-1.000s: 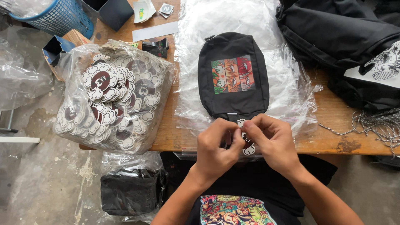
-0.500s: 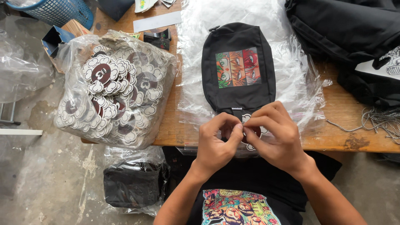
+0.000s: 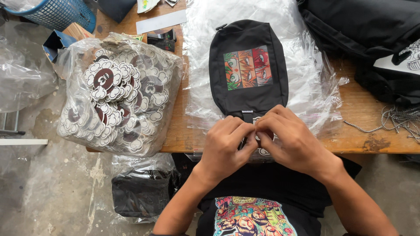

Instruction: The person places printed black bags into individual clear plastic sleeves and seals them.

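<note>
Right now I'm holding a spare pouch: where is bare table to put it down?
Bare wood shows right of the clear plastic sheet, bordered by the black bags and the bead chain. The left is crowded by the bag of keychains.

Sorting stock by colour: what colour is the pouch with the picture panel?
Black pouch, with an orange, green and red panel; seen in the head view.

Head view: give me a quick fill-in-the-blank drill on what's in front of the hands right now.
1. Both hands, left hand and right hand, meet at the near end of the ____ pouch.
2. The pouch lies on clear ____ sheets.
3. The bag of charms sits to the pouch's ____.
4. The basket at the top corner is ____.

Missing words: black; plastic; left; blue
</note>
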